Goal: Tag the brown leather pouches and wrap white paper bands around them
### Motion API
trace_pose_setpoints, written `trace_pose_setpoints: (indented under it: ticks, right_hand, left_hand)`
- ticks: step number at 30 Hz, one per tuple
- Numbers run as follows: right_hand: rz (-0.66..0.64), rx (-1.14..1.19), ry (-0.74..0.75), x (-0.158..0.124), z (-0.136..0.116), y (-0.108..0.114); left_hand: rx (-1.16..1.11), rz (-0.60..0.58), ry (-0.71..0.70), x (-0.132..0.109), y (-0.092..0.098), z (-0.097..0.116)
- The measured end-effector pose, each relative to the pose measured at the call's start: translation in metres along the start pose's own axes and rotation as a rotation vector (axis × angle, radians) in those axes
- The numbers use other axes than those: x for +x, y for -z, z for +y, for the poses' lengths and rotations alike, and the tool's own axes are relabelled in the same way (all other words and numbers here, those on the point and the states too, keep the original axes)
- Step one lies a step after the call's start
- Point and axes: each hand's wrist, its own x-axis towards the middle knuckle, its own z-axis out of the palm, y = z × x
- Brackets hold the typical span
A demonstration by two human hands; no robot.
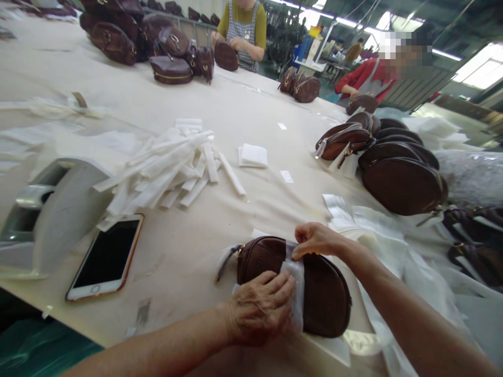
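Brown zip pouch [326, 298] lies on the worktop [188, 235] in front of you, a translucent band [297, 293] across its middle. Your left hand [261, 306]: grip not closed, fingers laid over band and pouch. Your right hand [314, 242]: grip pinched together, apparently on the band's upper end. Judgement: press lightly, pull evenly, smooth out wrinkles; leave the zipper pull [225, 266] free. White strips [168, 167] lie beyond, phone [106, 256] to the left.

Dark brown bag [326, 298], white strips [168, 167], blue-and-white checked apron [240, 23], mustard top [260, 26], red sleeve [356, 78]
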Motion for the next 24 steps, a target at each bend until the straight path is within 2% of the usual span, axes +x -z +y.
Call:
trace_pose_setpoints:
  ticks: [3, 6, 7, 10, 11, 13, 16, 20, 22, 24]
  right_hand:
    - [0.187, -0.002, 0.068, -0.010, 0.008, -0.009]
    - [0.461, -0.029, 0.140, -0.037, 0.010, -0.039]
    - [0.553, -0.054, 0.218, -0.046, 0.010, -0.054]
    - [0.801, -0.216, 0.579, -0.069, 0.009, -0.097]
    - [0.863, -0.278, 0.650, -0.073, 0.008, -0.108]
    - [0.955, -0.370, 0.674, -0.076, 0.007, -0.124]
    - [1.021, -0.448, 0.650, -0.078, 0.006, -0.136]
    - [1.036, -0.453, 0.624, -0.088, 0.005, -0.151]
    - [0.958, -0.350, 0.631, -0.094, 0.004, -0.156]
    - [0.822, -0.245, 0.615, -0.097, 0.003, -0.150]
  left_hand:
    - [0.024, 0.018, -0.001, 0.000, 0.000, 0.000]
    - [0.028, 0.009, -0.019, 0.000, 0.000, 0.000]
    - [0.025, 0.003, -0.025, -0.001, 0.000, 0.000]
    - [0.015, 0.011, -0.031, -0.001, -0.001, 0.000]
    - [0.010, 0.034, -0.027, -0.001, -0.001, 0.000]
    - [-0.005, 0.109, -0.018, 0.000, -0.001, 0.002]
    - [-0.034, 0.217, -0.031, 0.001, 0.000, 0.005]
    - [-0.052, 0.274, 0.008, -0.001, 0.001, 0.007]
    - [-0.035, 0.310, 0.025, -0.003, -0.001, 0.006]
    - [0.008, 0.312, -0.003, -0.007, -0.004, 0.003]
